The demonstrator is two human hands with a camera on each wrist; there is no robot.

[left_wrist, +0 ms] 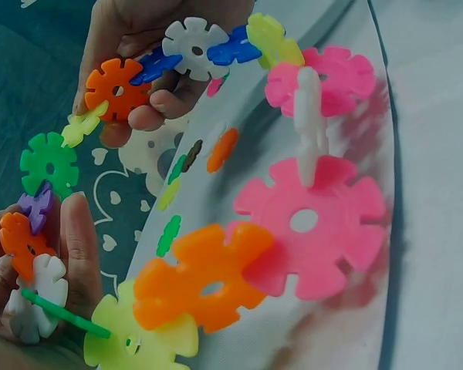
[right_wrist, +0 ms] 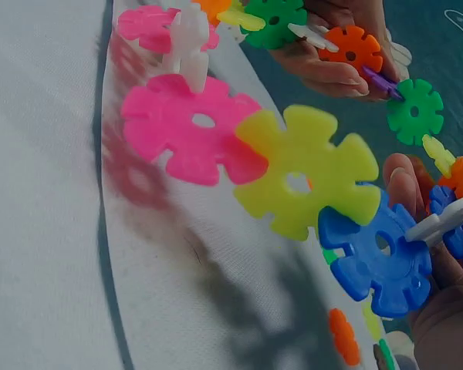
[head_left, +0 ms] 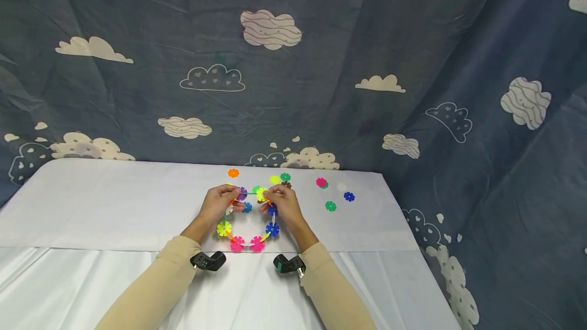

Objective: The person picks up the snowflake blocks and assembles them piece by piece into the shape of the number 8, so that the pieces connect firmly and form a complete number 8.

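Note:
A loop of interlocked flower-shaped plastic discs hangs upright above the table. My left hand (head_left: 217,207) grips its upper left part, with a purple disc (left_wrist: 37,206), an orange disc (left_wrist: 21,243) and a white disc (left_wrist: 42,297) at the fingers. Opposite it, my right hand (head_left: 286,209) pinches the upper right part by an orange disc (left_wrist: 117,90) and a yellow disc (left_wrist: 82,126). A green disc (right_wrist: 414,112) spans the gap between the hands. At the bottom of the loop two pink discs (head_left: 237,244) are joined by a white disc (left_wrist: 309,123).
Loose discs lie on the white table (head_left: 124,202) behind and right of the hands: an orange disc (head_left: 233,173), a green disc (head_left: 330,206), a blue disc (head_left: 349,196) and several others. A dark cloud-patterned curtain (head_left: 312,101) hangs beyond the table's back edge.

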